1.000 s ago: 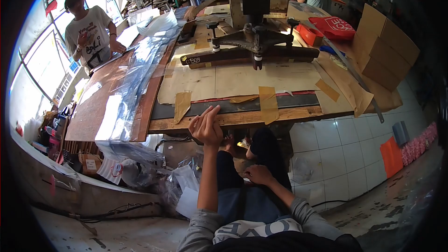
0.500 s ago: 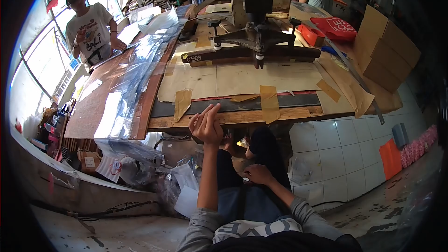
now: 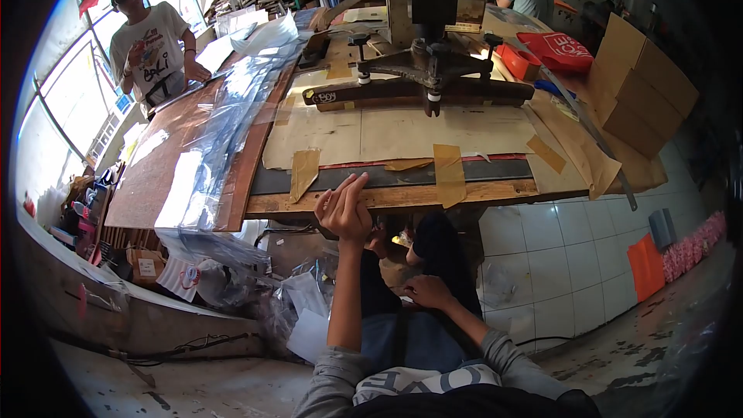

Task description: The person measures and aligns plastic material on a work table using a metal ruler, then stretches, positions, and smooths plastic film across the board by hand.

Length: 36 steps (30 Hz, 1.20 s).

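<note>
Resting on the lap (image 3: 379, 333): right hand (image 3: 428, 292), palm hidden, grip cannot be told.
Raised before the counter (image 3: 495, 190): left hand (image 3: 344, 215), fingers half-curled, nothing visible in it; contact unclear.
Pale sheet (image 3: 309, 138): flat on the counter, brown tape (image 3: 450, 176) across its near edge; taping looks done there.
Dark bar (image 3: 391, 94): over the sheet, obstructing it; whether it touches down cannot be told, neither hand is on it.
Left side: clear plastic film (image 3: 248, 101), co-worker (image 3: 155, 46) beyond.
Right side: metal strip (image 3: 594, 130), red bag (image 3: 557, 50), cardboard box (image 3: 638, 85).
</note>
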Each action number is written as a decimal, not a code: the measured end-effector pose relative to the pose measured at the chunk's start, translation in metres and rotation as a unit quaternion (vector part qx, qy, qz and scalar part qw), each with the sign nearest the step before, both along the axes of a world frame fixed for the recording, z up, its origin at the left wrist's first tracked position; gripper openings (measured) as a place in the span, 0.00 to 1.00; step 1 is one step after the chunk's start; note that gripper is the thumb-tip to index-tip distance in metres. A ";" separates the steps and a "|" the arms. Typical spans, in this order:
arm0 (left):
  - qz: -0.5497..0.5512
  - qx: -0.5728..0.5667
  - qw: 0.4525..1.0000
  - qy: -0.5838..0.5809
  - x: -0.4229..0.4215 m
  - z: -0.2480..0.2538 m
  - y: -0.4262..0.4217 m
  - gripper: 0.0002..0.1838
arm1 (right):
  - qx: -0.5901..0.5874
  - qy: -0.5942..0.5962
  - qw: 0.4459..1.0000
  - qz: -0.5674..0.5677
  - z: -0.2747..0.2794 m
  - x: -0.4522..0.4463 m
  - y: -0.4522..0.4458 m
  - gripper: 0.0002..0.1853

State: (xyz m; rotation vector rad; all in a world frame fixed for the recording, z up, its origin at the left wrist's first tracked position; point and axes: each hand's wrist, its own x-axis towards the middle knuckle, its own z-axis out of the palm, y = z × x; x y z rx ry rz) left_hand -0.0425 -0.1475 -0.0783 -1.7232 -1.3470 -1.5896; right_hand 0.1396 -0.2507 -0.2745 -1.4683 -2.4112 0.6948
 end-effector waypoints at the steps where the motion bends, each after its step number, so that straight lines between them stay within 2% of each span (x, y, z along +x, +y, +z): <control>1: 0.000 0.000 1.000 0.000 0.000 0.000 0.000 0.20 | -0.001 0.000 1.000 0.000 0.000 0.000 0.000 0.12; 31: -0.007 -0.013 1.000 -0.005 0.000 0.003 -0.004 0.17 | 0.006 -0.005 1.000 0.020 0.002 0.001 -0.001 0.11; 34: -0.021 -0.034 0.999 0.007 -0.004 0.006 -0.006 0.18 | 0.032 0.064 0.997 0.037 0.004 0.001 -0.005 0.11; 36: -0.030 -0.054 0.998 0.013 -0.006 0.007 -0.007 0.19 | 0.016 0.051 0.997 0.046 0.020 -0.001 -0.010 0.11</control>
